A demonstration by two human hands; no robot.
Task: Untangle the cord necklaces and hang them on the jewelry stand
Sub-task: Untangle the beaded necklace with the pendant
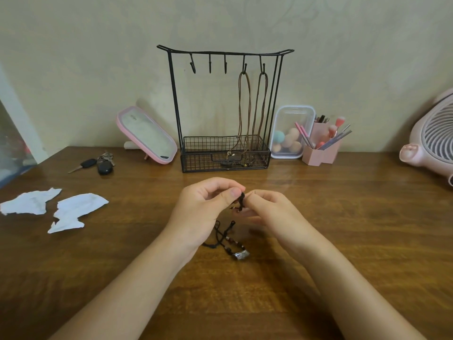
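Pinching one knotted clump of the black cord necklace [229,239] between them, the left hand [208,204] and the right hand [267,209] meet just above the middle of the table [343,229]. Each hand's thumb and forefinger close narrowly on the cord and the other fingers are curled in. The rest of the necklace trails down from the hands and lies on the wood toward the near edge, its beads and silver pendant [242,255] resting between the two wrists.

At the middle of the far edge stands the black wire jewelry stand [174,99]. Two brown cord necklaces [250,106] hang from the two hooks nearest the right end of its top bar, and their lower ends drop into the basket at its base.

Left of the stand a pink-framed mirror [147,136] leans back, with a bunch of keys [98,164] beside it. Two torn pieces of paper [76,212] lie near the left edge. Right of the stand sit a clear box of makeup sponges [291,133] and a pink brush holder [321,153]. A pink fan [431,138] stands at the right edge.
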